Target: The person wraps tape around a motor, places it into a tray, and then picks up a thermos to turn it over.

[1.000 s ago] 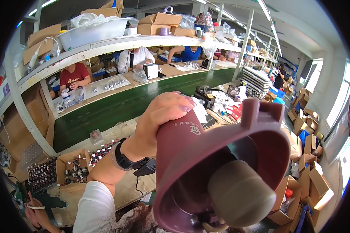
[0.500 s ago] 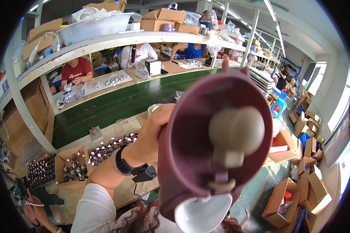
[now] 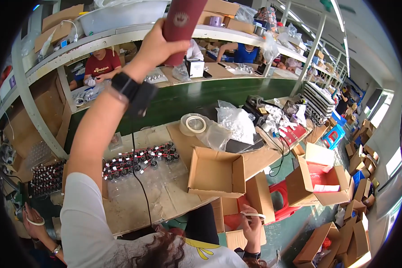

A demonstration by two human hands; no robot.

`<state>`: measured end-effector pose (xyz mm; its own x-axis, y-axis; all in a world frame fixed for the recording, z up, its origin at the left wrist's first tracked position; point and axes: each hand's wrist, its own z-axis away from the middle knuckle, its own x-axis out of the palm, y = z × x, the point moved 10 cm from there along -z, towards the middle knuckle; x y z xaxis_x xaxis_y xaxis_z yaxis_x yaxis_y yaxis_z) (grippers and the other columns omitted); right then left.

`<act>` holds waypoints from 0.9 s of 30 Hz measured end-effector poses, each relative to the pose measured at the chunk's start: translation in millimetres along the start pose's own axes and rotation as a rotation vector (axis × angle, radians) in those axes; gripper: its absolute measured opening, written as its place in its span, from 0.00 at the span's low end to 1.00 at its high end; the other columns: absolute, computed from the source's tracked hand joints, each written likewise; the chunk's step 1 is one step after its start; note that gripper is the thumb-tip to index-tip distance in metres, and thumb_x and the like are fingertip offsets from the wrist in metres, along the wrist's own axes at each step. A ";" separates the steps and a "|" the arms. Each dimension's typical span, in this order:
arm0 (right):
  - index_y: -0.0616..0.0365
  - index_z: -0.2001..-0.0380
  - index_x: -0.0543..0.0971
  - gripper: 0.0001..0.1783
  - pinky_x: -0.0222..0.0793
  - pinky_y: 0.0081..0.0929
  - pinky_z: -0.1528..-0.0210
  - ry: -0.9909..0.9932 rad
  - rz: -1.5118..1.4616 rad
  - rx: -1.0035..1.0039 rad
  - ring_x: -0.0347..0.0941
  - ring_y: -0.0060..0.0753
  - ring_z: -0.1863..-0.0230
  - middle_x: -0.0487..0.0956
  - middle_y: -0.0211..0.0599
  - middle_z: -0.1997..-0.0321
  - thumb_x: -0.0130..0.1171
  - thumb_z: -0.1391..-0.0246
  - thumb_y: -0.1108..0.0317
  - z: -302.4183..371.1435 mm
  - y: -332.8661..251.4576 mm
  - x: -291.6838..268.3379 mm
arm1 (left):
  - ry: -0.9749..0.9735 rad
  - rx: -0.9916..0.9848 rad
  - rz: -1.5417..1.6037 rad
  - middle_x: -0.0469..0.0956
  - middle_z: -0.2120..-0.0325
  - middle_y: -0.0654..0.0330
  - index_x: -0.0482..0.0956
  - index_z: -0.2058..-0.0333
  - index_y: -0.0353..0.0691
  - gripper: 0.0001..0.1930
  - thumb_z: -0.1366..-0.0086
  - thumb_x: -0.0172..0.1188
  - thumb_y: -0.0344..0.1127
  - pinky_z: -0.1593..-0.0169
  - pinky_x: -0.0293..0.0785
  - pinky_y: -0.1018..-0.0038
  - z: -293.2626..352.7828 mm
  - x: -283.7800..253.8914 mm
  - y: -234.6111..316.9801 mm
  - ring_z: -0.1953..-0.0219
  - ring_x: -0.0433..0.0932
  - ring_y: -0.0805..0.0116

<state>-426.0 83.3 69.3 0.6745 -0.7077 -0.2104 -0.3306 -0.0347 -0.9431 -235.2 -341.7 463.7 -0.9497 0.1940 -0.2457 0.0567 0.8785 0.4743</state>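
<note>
My left hand (image 3: 155, 48) is raised at the upper middle, its fingers closed around a maroon bottle (image 3: 183, 20) with a small pale emblem. The bottle's top runs out of the picture. A black band with a dark box-like device (image 3: 136, 94) is strapped to my left wrist. Low and right of the middle, my right hand (image 3: 252, 228) is closed on a pale ring-shaped piece (image 3: 254, 216), in front of an open cardboard box. Left of that hand, an empty shallow carton (image 3: 216, 172) sits on the worktable (image 3: 169, 205).
Small black parts with red wires (image 3: 140, 161) lie on the table. Beyond them are a tape roll (image 3: 195, 123), a bag of white pieces (image 3: 236, 125) and a green conveyor belt (image 3: 174, 102). Another person's hand (image 3: 33, 223) shows at lower left. Cartons (image 3: 319, 178) stand at right.
The maroon bottle, earlier close up with its open mouth facing the camera, has moved up and left with my left hand. My right hand now shows with the pale ring-shaped piece.
</note>
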 end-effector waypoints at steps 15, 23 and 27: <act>0.65 0.62 0.77 0.06 0.68 0.29 0.45 0.064 0.150 -0.002 0.74 0.33 0.49 0.78 0.46 0.48 0.58 0.43 0.78 -45.8 41.9 -9.0 | 0.394 0.037 -0.129 0.77 0.54 0.48 0.68 0.47 0.32 0.34 0.50 0.74 0.39 0.50 0.76 0.64 -176.1 -4.4 -110.3 0.53 0.79 0.56; 0.63 0.62 0.77 0.07 0.73 0.31 0.51 0.077 0.057 0.077 0.76 0.37 0.50 0.79 0.50 0.50 0.59 0.45 0.80 -54.9 49.9 3.2 | 0.265 0.017 -0.108 0.75 0.49 0.45 0.62 0.41 0.30 0.40 0.47 0.73 0.41 0.46 0.73 0.63 -198.3 17.4 -147.2 0.49 0.76 0.53; 0.64 0.61 0.74 0.08 0.68 0.31 0.44 0.059 0.113 0.111 0.75 0.37 0.48 0.79 0.47 0.48 0.58 0.45 0.79 -52.6 48.0 4.9 | 0.317 0.047 -0.161 0.75 0.49 0.42 0.62 0.41 0.29 0.41 0.46 0.72 0.44 0.46 0.73 0.62 -205.4 20.5 -153.7 0.49 0.77 0.48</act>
<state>-473.3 41.0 36.6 0.5962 -0.7430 -0.3041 -0.3250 0.1230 -0.9377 -326.6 -562.4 559.4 -0.9956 -0.0869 -0.0364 -0.0942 0.9074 0.4095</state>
